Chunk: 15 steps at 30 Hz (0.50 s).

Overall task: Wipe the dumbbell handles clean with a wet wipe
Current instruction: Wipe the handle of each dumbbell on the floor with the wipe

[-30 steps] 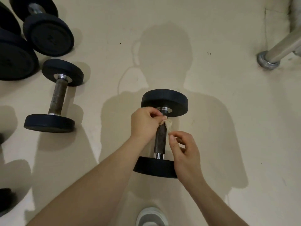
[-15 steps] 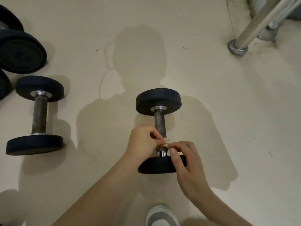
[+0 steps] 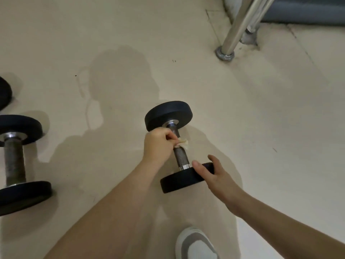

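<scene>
A left hand (image 3: 158, 144) pinches a wet wipe (image 3: 183, 143) around the dumbbell handle (image 3: 179, 150), whose length runs toward the right hand (image 3: 214, 176), spread open, steadying the near plate (image 3: 179, 181).

Right hand (image 3: 216, 176) left the wipe (image 3: 183, 143) for the near weight plate (image 3: 182, 181).

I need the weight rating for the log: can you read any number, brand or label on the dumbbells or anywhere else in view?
None: no text can be read in this view.
Black round-plated dumbbell being wiped: plate faces plain, no marking visible.
Second black dumbbell with rusty handle at the left: no marking visible.
Crumpled pale wet wipe, grey-and-white shoe: no print visible.
</scene>
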Motion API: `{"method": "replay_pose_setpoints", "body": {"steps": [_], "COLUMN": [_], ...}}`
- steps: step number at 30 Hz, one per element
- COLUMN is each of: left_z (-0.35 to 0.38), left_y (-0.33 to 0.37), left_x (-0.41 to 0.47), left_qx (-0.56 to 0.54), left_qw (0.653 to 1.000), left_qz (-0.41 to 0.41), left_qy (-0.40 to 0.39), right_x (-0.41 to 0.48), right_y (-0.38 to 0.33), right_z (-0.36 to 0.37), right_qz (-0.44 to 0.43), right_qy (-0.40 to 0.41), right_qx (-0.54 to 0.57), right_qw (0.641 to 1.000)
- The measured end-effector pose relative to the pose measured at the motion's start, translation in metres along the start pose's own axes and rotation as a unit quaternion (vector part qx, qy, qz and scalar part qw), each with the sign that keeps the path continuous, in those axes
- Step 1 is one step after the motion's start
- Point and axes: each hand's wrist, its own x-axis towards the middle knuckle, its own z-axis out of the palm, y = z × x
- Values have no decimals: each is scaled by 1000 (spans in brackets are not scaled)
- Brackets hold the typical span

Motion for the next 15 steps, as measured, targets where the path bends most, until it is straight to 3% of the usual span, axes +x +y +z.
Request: {"method": "replay_pose_setpoints", "body": {"steps": [2,6,8,10,12,15], "left_z": [5,16,18,22,31,45], "left_y": [3,0,5,13,19,19], "left_x": [1,-18,-10,0,-3,-20], "left_qx": [-34,-35,-18,-48,-93,-95], "left_qw": [999,991,995,999,994,988], "left_qz": [-12,-26,-2,-20,-55,-59], "left_qy": [22,-123,-97,-12,9,-108], "right_x": [5,11,14,20,22,17], "right_y": [-1,7,10,14,14,11], "right_z": [-3,-6,-10,-19,-30,-39], "right_qz": [3,-23,-35,-49,-73,-105], "right_qy": [17,57,60,59,90,108], "right_qx": [17,16,37,54,-12,-137], "right_qw": [1000,998,997,996,993,979]}}
